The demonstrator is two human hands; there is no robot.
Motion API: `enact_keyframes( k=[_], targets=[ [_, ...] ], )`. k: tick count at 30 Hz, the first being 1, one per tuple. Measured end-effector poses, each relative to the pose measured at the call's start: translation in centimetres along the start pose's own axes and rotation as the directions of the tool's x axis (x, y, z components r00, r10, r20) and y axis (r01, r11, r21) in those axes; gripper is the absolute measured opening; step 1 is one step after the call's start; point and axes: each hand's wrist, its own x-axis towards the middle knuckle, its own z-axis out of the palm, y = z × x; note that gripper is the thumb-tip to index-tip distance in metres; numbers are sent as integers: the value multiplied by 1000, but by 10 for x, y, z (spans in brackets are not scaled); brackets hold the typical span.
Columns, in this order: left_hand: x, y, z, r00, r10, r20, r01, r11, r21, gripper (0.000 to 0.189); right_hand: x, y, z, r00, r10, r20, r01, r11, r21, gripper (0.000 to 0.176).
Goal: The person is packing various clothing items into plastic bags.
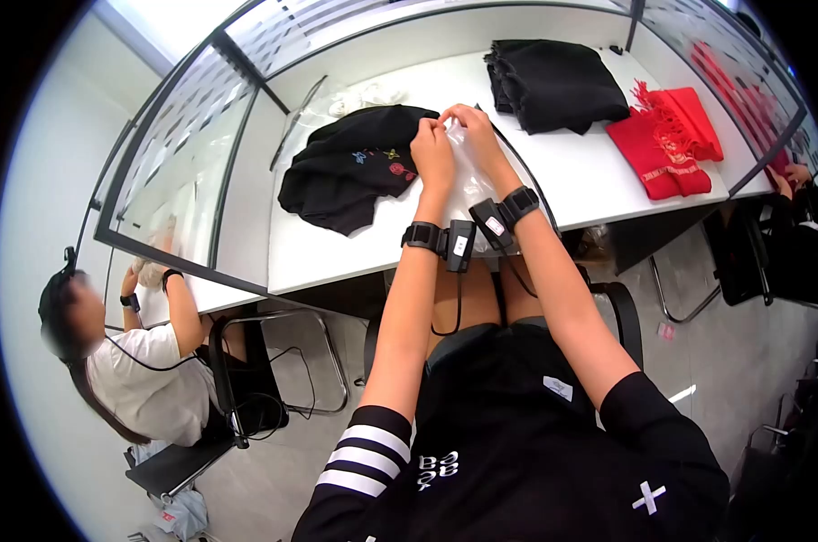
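Note:
A clear plastic bag (469, 176) hangs down between my hands over the front of the white desk. My left hand (433, 154) pinches its upper edge, fingertips closed. Beside it my right hand (474, 131) also grips the bag's top, the fingers of both hands almost touching. Just left of my left hand lies a loosely spread black cloth (346, 172) with small colourful embroidery. What the bag holds, if anything, I cannot make out.
A folded black fringed cloth (553, 86) lies at the back right, next to a red fringed scarf (666, 144). Crumpled clear plastic (337, 99) sits behind the embroidered cloth. Glass-panelled partitions (179, 172) border the desk. Another person (147, 361) sits to the left.

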Motion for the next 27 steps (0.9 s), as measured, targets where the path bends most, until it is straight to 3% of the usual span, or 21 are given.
enact_keyframes(
  k=[3,4,5,7,9,11,27],
  targets=[
    [2,-1,0,999,45,-17,-44,999,16,16,4,13,-3,999,33,-8,-33,999,9,27],
    [2,-2,0,998,55,-23,-55,998,16,16,3,14,-1,985,-175,-9,171,972,-162,27],
    [3,-4,1,998,65,-26,-65,998,15,16,4,16,0,977,-213,-5,210,966,-155,26],
    [2,-3,-1,999,51,5,-52,998,23,17,3,12,-2,999,-27,-25,28,999,17,24],
    [2,-2,-1,998,66,-3,-66,998,22,18,1,8,0,999,42,-19,-40,995,91,25],
    [3,-2,-2,998,-9,54,7,1000,20,22,-1,4,2,998,54,-11,-53,994,95,25],
    [4,-5,-1,999,36,9,-35,997,-65,20,4,12,0,997,57,57,-65,986,154,19]
  ],
)
